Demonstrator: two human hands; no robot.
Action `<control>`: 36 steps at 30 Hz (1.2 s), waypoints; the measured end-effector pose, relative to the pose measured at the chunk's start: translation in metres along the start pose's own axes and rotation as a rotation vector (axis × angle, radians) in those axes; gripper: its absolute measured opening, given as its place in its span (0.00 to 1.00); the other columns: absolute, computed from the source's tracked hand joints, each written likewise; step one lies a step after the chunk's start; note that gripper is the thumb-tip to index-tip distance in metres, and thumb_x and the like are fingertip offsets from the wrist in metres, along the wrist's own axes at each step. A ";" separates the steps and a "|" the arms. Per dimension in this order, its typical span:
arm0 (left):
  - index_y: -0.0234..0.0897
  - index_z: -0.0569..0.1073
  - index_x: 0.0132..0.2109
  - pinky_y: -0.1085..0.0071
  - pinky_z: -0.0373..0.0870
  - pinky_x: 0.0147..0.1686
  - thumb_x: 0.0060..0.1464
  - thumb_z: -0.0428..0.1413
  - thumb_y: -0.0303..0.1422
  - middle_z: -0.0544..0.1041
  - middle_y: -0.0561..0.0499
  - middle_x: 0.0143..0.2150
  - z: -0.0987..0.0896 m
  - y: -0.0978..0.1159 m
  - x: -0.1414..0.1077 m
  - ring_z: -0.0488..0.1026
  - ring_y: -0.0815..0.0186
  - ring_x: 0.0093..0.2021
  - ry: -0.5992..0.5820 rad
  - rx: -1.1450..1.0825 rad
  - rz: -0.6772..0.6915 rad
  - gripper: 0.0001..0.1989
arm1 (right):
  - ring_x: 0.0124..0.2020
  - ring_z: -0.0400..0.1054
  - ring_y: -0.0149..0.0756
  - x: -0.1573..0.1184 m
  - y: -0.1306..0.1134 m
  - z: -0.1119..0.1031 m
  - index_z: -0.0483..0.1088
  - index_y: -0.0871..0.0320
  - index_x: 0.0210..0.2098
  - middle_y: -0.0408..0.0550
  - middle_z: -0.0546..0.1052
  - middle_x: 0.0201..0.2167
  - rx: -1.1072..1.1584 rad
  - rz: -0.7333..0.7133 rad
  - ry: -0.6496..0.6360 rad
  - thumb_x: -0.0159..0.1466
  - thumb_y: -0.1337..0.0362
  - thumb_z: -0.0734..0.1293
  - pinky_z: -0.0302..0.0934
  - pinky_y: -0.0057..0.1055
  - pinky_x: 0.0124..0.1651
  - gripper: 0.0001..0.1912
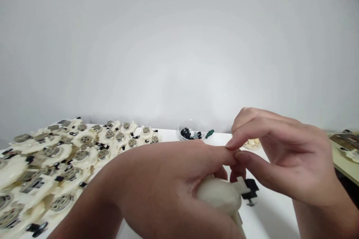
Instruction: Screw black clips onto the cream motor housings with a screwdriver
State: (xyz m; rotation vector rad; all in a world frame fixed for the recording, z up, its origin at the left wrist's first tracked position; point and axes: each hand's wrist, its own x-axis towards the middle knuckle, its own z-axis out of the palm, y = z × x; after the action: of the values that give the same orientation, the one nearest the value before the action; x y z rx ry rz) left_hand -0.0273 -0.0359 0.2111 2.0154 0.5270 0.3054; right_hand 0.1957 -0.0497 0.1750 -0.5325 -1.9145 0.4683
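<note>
My left hand (165, 186) is wrapped round a rounded cream plastic housing (220, 194), low and right of the middle. From the housing's right end sticks out a small tab with a black piece (250, 188) and a bit of metal on it. My right hand (283, 153) reaches in from the right, its thumb and index finger pinched together at the tip of my left index finger. Whatever lies between those fingertips, if anything, is hidden. Most of the housing's underside is covered by my left palm.
Many similar cream housings (56, 151) with grey round inserts and black pieces crowd the left side. Behind my hands stand a clear bowl (179, 134) of small black and metal parts and a green handle (209, 133). Small cream pieces (252, 143) lie partly behind my right hand.
</note>
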 end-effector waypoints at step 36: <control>0.38 0.74 0.26 0.74 0.68 0.28 0.49 0.54 0.34 0.76 0.54 0.27 -0.001 0.014 0.011 0.74 0.65 0.30 -0.274 0.028 -0.364 0.07 | 0.30 0.71 0.40 0.002 -0.018 -0.002 0.77 0.52 0.39 0.44 0.77 0.28 -0.456 -0.065 -0.241 0.62 0.69 0.71 0.60 0.41 0.38 0.07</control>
State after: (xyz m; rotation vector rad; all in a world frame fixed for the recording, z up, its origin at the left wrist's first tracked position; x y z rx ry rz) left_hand -0.0150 -0.0353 0.2237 1.9028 0.7099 -0.1978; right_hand 0.1941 -0.0630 0.1866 -0.7296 -2.2781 0.0481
